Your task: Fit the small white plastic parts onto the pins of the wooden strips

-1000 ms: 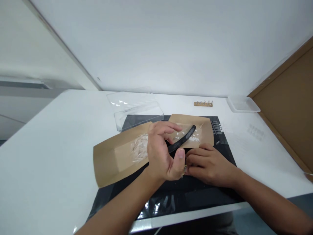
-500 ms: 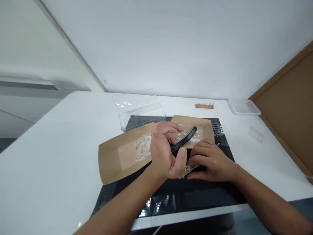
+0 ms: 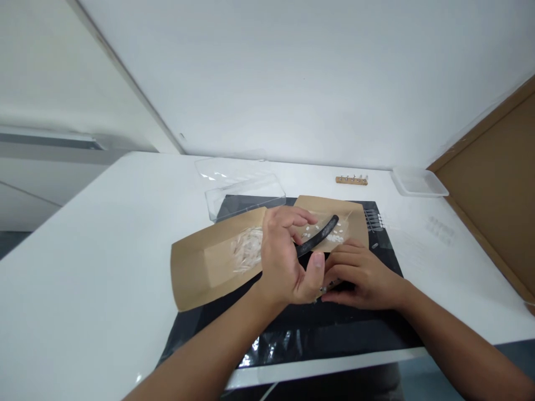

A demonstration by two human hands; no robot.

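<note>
Work stands at the middle of the black mat [image 3: 330, 333], seen from where I stand in the room. Left hand [image 3: 288, 256] is over the mat's centre, palm turned inward, fingers loosely curled about the near part of a curved black handle [image 3: 321, 236]. The handle's near end is hidden behind that hand, so I cannot tell whether its grip is closed. Right hand [image 3: 361, 273], just beside it over the mat, has its grip closed on a small block [image 3: 332, 285], pinched between bent fingers and thumb; the block lies between the two hands, near the left thumb, mostly covered.

One paper tray [image 3: 190, 273] overlaps the mat's left edge and contains clear slivers [image 3: 247, 249]. A second paper tray [image 3: 356, 225], on the mat's far part, contains small white pieces [image 3: 335, 238]; the handle's tip shows above it. A row of thin clear parts [image 3: 373, 220] is at the mat's far right corner, with a loose piece [image 3: 375, 245] nearby on the mat. A clear box [image 3: 246, 195] overlaps the far left corner. Beyond the mat, on the white table [image 3: 92, 267], are a studded strip [image 3: 351, 180] and, farther right, a translucent tub [image 3: 420, 182].
</note>
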